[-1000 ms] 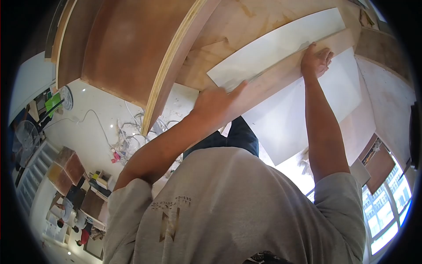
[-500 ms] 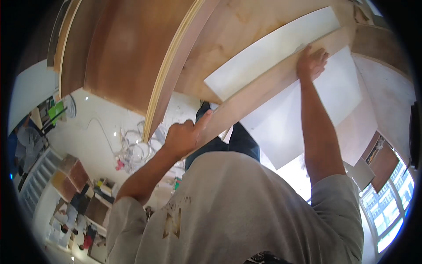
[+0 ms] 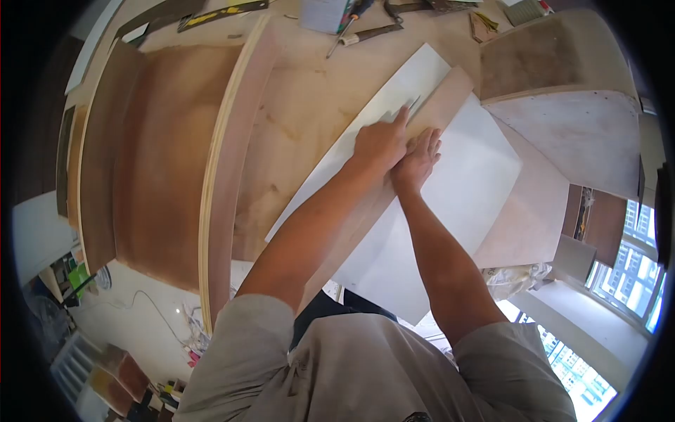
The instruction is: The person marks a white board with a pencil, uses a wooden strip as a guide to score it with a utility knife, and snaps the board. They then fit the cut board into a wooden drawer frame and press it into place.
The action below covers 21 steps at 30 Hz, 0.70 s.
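Note:
A long light-brown wooden strip [image 3: 450, 91] lies diagonally over a white sheet [image 3: 467, 186], part of which shows on either side of it. My left hand [image 3: 382, 145] is at the strip's upper-left edge, index finger stretched forward and the other fingers curled. Beside that fingertip shows something thin and dark, too small to name. Just to the right, my right hand [image 3: 416, 163] lies flat on the strip with its fingers stretched out. The two hands are close together.
Upright wooden panels [image 3: 228, 169] stand at the left. A screwdriver [image 3: 348, 28], a brush [image 3: 369, 34] and a yellow-black level [image 3: 221, 14] lie at the far side. A wooden box [image 3: 562, 105] is at the right.
My left hand has moved forward along the strip, close to my right hand. The view has shifted, showing tools at the far side. The strip and sheet now appear more steeply angled.

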Motion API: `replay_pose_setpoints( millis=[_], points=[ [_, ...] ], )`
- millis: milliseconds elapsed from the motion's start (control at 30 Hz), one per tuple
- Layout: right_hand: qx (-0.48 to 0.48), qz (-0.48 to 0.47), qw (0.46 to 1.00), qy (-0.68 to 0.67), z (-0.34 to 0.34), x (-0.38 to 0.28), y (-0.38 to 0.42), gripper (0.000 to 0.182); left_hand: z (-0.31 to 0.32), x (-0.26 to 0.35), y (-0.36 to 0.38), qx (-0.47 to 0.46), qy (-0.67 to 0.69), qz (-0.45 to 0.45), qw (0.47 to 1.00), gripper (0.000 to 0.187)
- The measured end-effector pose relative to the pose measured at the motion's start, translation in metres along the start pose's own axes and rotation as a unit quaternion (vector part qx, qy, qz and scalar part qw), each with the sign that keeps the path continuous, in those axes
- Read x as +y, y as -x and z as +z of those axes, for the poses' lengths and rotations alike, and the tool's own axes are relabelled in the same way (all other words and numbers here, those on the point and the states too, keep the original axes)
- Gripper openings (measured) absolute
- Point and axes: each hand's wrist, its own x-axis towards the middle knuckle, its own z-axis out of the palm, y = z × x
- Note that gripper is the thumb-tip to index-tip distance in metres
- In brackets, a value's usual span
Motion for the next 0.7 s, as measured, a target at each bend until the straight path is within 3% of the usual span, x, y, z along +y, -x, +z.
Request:
replay_pose_setpoints(
  millis=[267,700],
  points=[
    [-0.022,0.030,0.999,-0.018,-0.006,-0.009,-0.002,0.056,0.025,0.042,-0.140,0.040,-0.016,0.067,0.997,0.050],
    [-0.048,0.036,0.998,-0.003,-0.012,-0.016,-0.004,0.056,0.019,0.050,-0.167,-0.004,0.008,0.032,0.999,0.042]
  ],
)
